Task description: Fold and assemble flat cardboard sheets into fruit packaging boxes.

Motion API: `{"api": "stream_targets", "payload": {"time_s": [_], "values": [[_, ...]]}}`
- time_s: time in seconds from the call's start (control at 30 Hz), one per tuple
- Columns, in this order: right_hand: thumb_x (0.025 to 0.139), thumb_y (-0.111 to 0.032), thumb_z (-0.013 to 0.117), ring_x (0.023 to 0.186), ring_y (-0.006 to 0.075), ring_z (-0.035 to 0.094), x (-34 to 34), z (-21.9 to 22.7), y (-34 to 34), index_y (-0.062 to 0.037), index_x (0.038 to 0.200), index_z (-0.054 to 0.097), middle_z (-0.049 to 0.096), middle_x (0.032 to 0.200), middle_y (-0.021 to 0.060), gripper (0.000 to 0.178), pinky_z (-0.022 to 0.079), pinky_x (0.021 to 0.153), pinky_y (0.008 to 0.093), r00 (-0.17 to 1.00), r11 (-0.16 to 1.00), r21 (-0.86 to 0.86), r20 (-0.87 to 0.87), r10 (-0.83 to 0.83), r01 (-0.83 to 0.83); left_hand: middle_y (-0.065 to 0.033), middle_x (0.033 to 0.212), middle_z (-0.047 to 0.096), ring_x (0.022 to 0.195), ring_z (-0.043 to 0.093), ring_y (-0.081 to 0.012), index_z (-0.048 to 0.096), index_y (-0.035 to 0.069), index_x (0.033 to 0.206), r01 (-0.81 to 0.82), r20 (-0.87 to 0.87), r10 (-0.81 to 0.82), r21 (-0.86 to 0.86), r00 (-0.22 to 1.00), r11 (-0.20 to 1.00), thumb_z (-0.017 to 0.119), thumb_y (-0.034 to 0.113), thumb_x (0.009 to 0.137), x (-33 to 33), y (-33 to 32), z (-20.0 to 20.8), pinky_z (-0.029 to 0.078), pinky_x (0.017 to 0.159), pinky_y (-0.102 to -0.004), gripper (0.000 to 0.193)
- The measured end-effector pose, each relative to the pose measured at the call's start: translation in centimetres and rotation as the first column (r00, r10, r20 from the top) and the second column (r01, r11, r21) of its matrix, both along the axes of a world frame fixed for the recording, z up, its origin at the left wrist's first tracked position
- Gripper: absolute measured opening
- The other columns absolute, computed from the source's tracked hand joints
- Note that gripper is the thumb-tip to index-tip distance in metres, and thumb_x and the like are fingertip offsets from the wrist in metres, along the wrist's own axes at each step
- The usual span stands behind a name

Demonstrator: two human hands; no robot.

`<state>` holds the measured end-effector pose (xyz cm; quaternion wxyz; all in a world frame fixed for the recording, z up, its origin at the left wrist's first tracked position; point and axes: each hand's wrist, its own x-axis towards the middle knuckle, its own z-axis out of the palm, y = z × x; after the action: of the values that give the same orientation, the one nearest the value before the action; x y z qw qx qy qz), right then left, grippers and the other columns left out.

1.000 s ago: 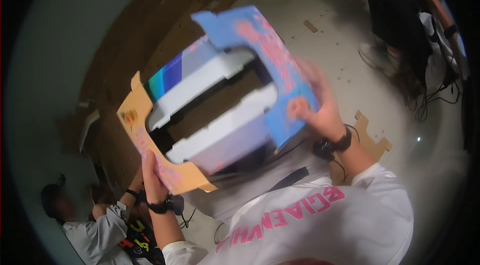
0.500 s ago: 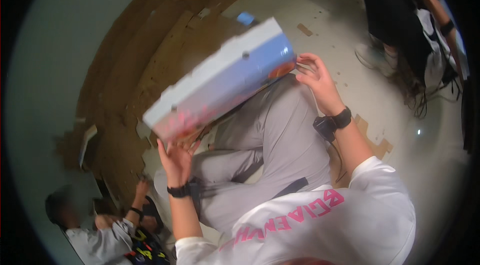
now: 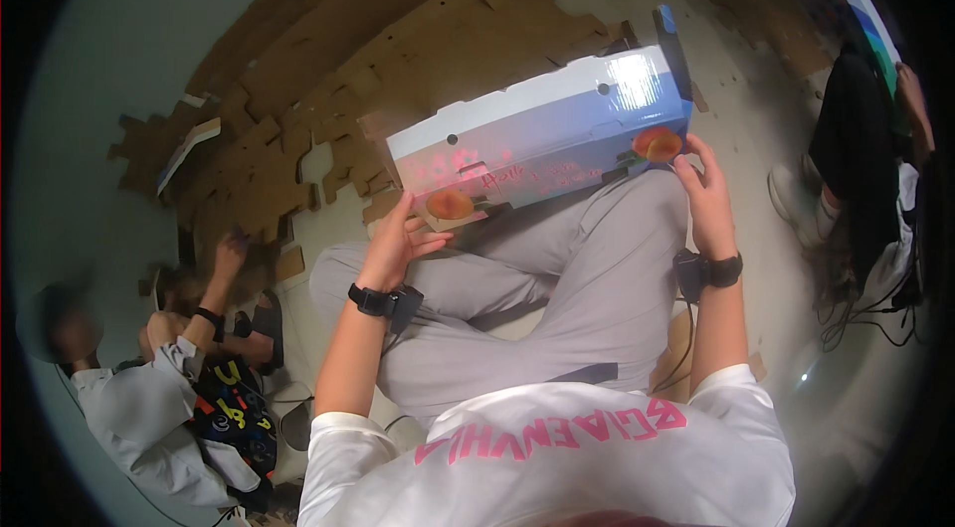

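Observation:
A long cardboard box [image 3: 542, 139], printed pale blue and pink with round orange fruit, is held above my crossed legs. Its long printed side faces me, with small round holes and slots in it. My left hand [image 3: 391, 247] grips its lower left corner, thumb along the end and fingers partly beneath. At the opposite end my right hand [image 3: 708, 197] holds the lower right corner, its fingers around the edge. At the right end a blue-edged flap [image 3: 672, 55] stands up. The inside of the box is hidden from me.
Flat brown cardboard sheets [image 3: 398, 60] with notched edges cover the floor beyond the box. A co-worker [image 3: 189, 398] sits at the lower left; another person's dark-clad leg [image 3: 846, 144] is at the right. Cables [image 3: 860, 323] lie by that person.
The box has swung from a steep slant to nearly level and moved right, with both hands still on it. Its right-end flap now shows upright. My view has shifted too.

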<state>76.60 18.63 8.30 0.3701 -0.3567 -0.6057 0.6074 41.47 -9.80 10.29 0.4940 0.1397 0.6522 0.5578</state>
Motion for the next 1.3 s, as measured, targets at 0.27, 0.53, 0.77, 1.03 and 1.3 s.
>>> {"api": "stream_targets", "payload": {"time_s": [0.27, 0.53, 0.77, 1.03, 1.3], "values": [[0.1, -0.051, 0.051, 0.128, 0.0241, 0.049, -0.4, -4.8, -0.1, -0.0086, 0.1, 0.053, 0.049, 0.141, 0.0167, 0.042, 0.041, 0.109, 0.0374, 0.862, 0.992, 0.123, -0.504, 0.042, 0.023, -0.0191, 0.124, 0.062, 0.091, 0.074, -0.0279, 0.042, -0.01, 0.139, -0.016, 0.074, 0.019, -0.046, 0.997, 0.999, 0.061, 0.046, 0.1, -1.5, -1.2, -2.3, 0.061, 0.076, -0.0299, 0.071], [0.101, -0.04, 0.053, 0.126, 0.0262, 0.053, 0.7, -5.9, 0.3, -0.0118, 0.088, 0.047, 0.05, 0.14, 0.0186, 0.031, 0.045, 0.105, 0.035, 0.814, 0.999, 0.045, -0.58, 0.028, -0.002, -0.0131, 0.129, 0.063, 0.098, 0.07, -0.0217, 0.052, -0.001, 0.137, 0.003, 0.259, 0.012, -0.056, 0.966, 0.998, 0.062, 0.045, 0.1, -0.3, 0.3, -4.0, 0.058, 0.084, -0.0373, 0.059], [0.098, -0.032, 0.061, 0.122, 0.0298, 0.054, 1.5, -9.5, 1.5, -0.009, 0.081, 0.054, 0.059, 0.124, 0.0197, 0.029, 0.046, 0.103, 0.0378, 0.786, 0.995, 0.093, -0.611, 0.094, -0.047, -0.0092, 0.131, 0.063, 0.115, 0.064, -0.0232, 0.055, 0.007, 0.138, -0.09, 0.468, 0.045, 0.074, 0.883, 0.993, 0.052, 0.046, 0.104, 1.8, 2.8, -4.1, 0.055, 0.095, -0.0391, 0.052], [0.102, -0.027, 0.056, 0.13, 0.0349, 0.05, 0.9, -7.8, -0.9, -0.0089, 0.093, 0.057, 0.052, 0.14, 0.0196, 0.021, 0.044, 0.11, 0.0479, 0.589, 0.982, -0.187, -0.793, -0.153, 0.003, -0.0126, 0.126, 0.066, 0.11, 0.067, -0.0268, 0.056, 0.003, 0.135, 0.0, 0.606, -0.077, 0.126, 0.791, 0.992, 0.053, 0.03, 0.102, -0.4, 4.8, -5.3, 0.056, 0.092, -0.0399, 0.043], [0.093, -0.067, 0.056, 0.151, 0.0351, 0.026, 2.7, -1.1, -9.7, -0.0094, 0.158, 0.012, 0.025, 0.161, 0.0214, 0.097, 0.026, 0.12, 0.0624, 0.506, 0.794, -0.489, -0.818, -0.274, -0.361, -0.0136, 0.124, 0.065, 0.113, 0.064, -0.0281, 0.055, 0.003, 0.132, -0.1, 0.29, 0.039, 0.199, 0.956, 0.975, 0.059, 0.026, 0.1, 1.8, 5.6, -9.1, 0.053, 0.097, -0.0423, 0.039]]}}
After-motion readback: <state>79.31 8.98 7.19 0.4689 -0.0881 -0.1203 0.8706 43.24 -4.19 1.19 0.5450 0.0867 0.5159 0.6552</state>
